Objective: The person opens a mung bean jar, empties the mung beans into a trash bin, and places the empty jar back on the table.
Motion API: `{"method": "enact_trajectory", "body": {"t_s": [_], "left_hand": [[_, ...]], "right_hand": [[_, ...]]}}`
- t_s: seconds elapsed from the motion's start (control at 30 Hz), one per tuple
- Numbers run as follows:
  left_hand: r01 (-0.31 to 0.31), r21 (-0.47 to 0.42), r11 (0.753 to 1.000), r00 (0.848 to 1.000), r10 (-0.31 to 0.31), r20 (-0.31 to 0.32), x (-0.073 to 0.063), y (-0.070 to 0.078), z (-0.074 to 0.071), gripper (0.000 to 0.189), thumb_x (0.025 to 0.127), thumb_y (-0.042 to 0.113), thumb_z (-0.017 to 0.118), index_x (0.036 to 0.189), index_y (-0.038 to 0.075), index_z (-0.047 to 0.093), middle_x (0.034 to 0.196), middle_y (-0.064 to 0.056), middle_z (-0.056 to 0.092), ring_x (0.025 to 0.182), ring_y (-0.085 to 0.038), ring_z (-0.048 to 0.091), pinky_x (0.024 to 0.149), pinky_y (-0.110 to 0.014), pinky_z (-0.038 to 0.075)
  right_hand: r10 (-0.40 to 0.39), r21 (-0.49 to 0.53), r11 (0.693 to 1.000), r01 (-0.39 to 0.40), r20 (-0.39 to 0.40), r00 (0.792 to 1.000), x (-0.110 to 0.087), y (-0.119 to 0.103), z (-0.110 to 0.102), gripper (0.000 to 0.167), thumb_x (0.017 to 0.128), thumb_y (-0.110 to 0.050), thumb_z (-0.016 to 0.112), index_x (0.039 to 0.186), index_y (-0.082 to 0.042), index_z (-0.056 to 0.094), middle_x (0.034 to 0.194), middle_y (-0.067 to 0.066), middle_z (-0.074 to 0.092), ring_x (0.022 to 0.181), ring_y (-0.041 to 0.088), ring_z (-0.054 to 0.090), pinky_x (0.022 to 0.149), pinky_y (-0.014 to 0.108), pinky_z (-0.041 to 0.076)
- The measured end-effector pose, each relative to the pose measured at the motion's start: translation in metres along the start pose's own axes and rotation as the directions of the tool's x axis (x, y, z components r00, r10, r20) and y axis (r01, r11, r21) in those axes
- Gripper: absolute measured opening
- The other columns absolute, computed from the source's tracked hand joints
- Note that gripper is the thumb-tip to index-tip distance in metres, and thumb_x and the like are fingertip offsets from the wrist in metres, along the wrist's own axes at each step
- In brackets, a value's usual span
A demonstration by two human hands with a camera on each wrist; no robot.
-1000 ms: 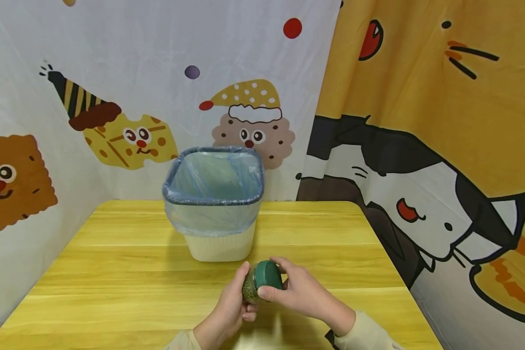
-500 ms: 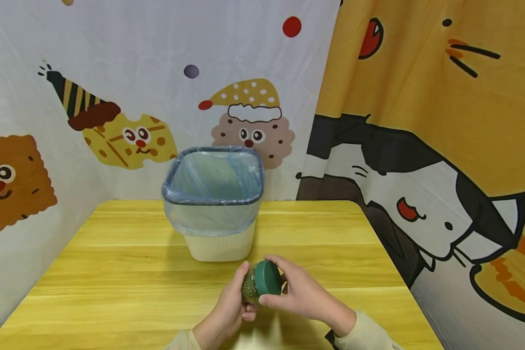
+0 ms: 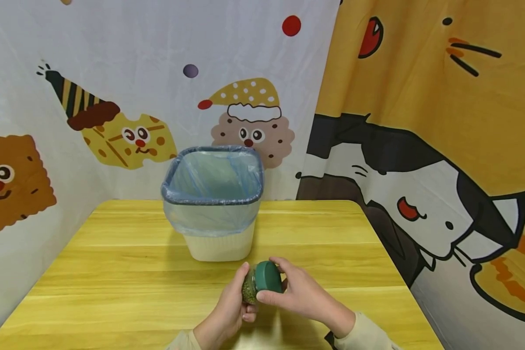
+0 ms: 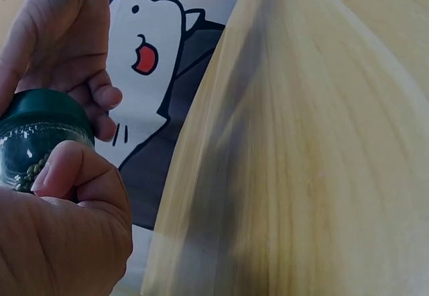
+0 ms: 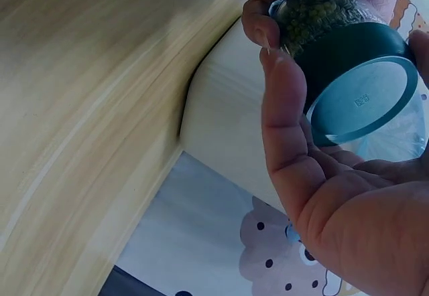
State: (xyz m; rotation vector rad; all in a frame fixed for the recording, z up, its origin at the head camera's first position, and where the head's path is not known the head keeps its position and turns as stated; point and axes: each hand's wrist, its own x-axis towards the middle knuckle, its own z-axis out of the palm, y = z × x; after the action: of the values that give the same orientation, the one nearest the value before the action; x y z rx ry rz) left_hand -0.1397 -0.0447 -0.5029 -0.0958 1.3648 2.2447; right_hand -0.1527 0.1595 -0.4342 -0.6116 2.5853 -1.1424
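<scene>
A clear glass jar [image 3: 249, 289] of small green grains lies tilted on its side between the two hands, over the front of the table. Its dark green lid [image 3: 269, 277] is on and faces right. My left hand [image 3: 229, 304] grips the jar's body, thumb along the upper side and fingers curled beneath. Around the lid's edge my right hand [image 3: 304, 294] holds with thumb and fingers. The right wrist view shows the flat top of the lid [image 5: 365, 102] with a small mark at its centre, and the grains [image 5: 322, 18] through the glass.
A cream bin [image 3: 220, 248] lined with a bluish plastic bag [image 3: 212, 216] stands just beyond the hands on the wood-grain table [image 3: 113, 282]. Cartoon-printed curtains [image 3: 148, 39] hang behind and to the right. A small dark object [image 3: 330, 339] shows beside the right sleeve.
The right thumb and fingers have shifted a little round the lid, first opening slightly and then closing on it. The left hand and the jar stay nearly in place.
</scene>
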Motion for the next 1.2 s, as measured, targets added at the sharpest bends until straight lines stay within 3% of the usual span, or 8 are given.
{"method": "enact_trajectory", "body": {"t_s": [0.27,0.43,0.53,0.63,0.8,1.03,1.2], "left_hand": [[0.011,-0.019,1.0,1.0,-0.011,-0.001,0.0004,0.0004,-0.0002,0.062,0.104,0.074,0.044,0.102,0.015,0.062,0.076,0.002,0.059,0.054,-0.007,0.036,0.046,-0.016,0.032],[0.011,-0.037,0.999,1.0,-0.01,0.023,-0.0003,0.0002,-0.001,0.061,0.104,0.074,0.043,0.101,0.016,0.063,0.073,0.003,0.057,0.053,-0.006,0.035,0.044,-0.015,0.031],[0.01,-0.042,0.999,0.999,-0.008,0.039,-0.0006,0.0004,-0.0019,0.061,0.105,0.074,0.041,0.102,0.017,0.063,0.073,0.003,0.056,0.053,-0.005,0.034,0.044,-0.015,0.031],[0.008,-0.042,0.999,0.999,-0.007,0.04,-0.0008,0.0007,-0.0019,0.06,0.106,0.073,0.041,0.103,0.017,0.064,0.073,0.003,0.057,0.052,-0.005,0.035,0.043,-0.015,0.03],[0.009,-0.033,0.999,0.999,-0.008,0.035,-0.0004,-0.0002,-0.0002,0.061,0.105,0.073,0.042,0.104,0.017,0.065,0.071,0.004,0.058,0.052,-0.005,0.036,0.043,-0.015,0.031],[0.015,-0.03,0.999,1.0,-0.014,0.016,0.0012,-0.0012,0.0008,0.062,0.105,0.073,0.042,0.102,0.016,0.065,0.071,0.005,0.057,0.052,-0.004,0.037,0.043,-0.015,0.031],[0.02,-0.032,0.999,1.0,-0.02,0.012,0.0008,-0.0017,0.001,0.062,0.105,0.074,0.043,0.104,0.016,0.065,0.073,0.004,0.059,0.053,-0.005,0.037,0.044,-0.014,0.031]], "right_hand": [[-0.096,-0.037,0.995,0.095,-0.012,0.995,-0.0005,0.0007,-0.001,0.086,0.088,-0.048,0.087,0.157,-0.013,0.048,0.125,0.007,0.071,0.09,0.012,0.066,0.068,0.023,0.055],[-0.141,-0.067,0.988,0.14,-0.005,0.99,-0.0016,0.0021,-0.0014,0.084,0.088,-0.043,0.088,0.157,-0.019,0.047,0.13,-0.001,0.068,0.095,0.008,0.062,0.074,0.023,0.054],[-0.161,-0.087,0.983,0.16,0.001,0.987,-0.0017,0.0031,-0.0013,0.086,0.089,-0.043,0.088,0.159,-0.017,0.046,0.137,0.0,0.066,0.097,0.007,0.061,0.078,0.023,0.053],[-0.144,-0.074,0.987,0.144,0.005,0.989,-0.0014,0.0027,-0.0009,0.093,0.089,-0.047,0.087,0.161,-0.009,0.042,0.142,0.007,0.064,0.103,0.012,0.063,0.078,0.024,0.054],[-0.068,-0.051,0.996,0.067,-0.016,0.998,-0.0003,0.0007,0.0028,0.099,0.09,-0.056,0.083,0.163,-0.004,0.039,0.148,0.018,0.062,0.115,0.023,0.068,0.088,0.036,0.06],[-0.035,-0.029,0.999,0.034,-0.041,0.999,0.0007,-0.0014,0.0032,0.093,0.093,-0.056,0.08,0.16,-0.004,0.044,0.139,0.016,0.067,0.099,0.016,0.068,0.08,0.029,0.058],[-0.059,-0.054,0.997,0.056,-0.058,0.997,0.0001,-0.0016,0.0041,0.092,0.089,-0.055,0.083,0.158,-0.006,0.046,0.139,0.014,0.067,0.103,0.017,0.068,0.082,0.03,0.059]]}}
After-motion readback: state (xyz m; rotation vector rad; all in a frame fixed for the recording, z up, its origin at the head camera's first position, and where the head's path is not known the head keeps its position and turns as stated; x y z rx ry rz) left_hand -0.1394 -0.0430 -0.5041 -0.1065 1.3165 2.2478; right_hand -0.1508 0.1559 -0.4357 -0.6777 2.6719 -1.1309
